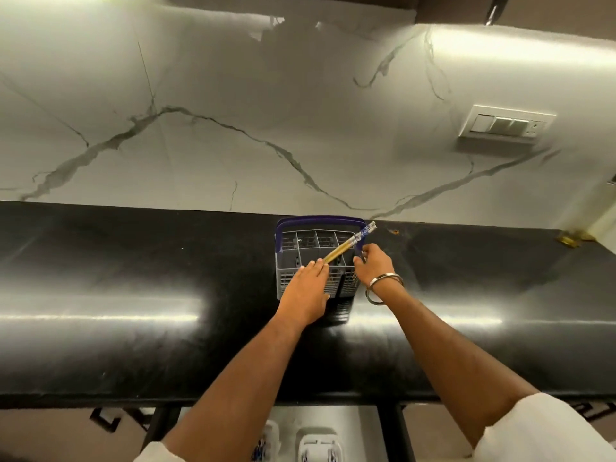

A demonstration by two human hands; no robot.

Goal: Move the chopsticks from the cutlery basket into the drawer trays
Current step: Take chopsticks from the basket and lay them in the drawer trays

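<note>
Chopsticks (346, 245) lie slanted across the top of the cutlery basket, their patterned blue-and-white ends poking past its far right corner and their yellow shafts running down to the left hand; whether there are two or more I cannot tell, since they overlap.

The marble wall (233, 111) fills the upper half, with a switch plate (506, 125) at right. Below it runs the glossy black table (133, 311), streaked with glare. At the bottom edge an open drawer (366, 425) shows white trays (316, 443), cut off by the frame and partly covered by the forearms (their contents are too blurred to name).

The cutlery basket (306, 258), grey with a blue handle, stands on the table near the wall; its near side is hidden behind both hands.

The left hand (308, 295) holds the lower ends of the chopsticks at its fingertips, though the grip itself faces away. The right hand (373, 265), with a bangle (383, 288) at the wrist, has its fingers curled on the basket's right rim.
</note>
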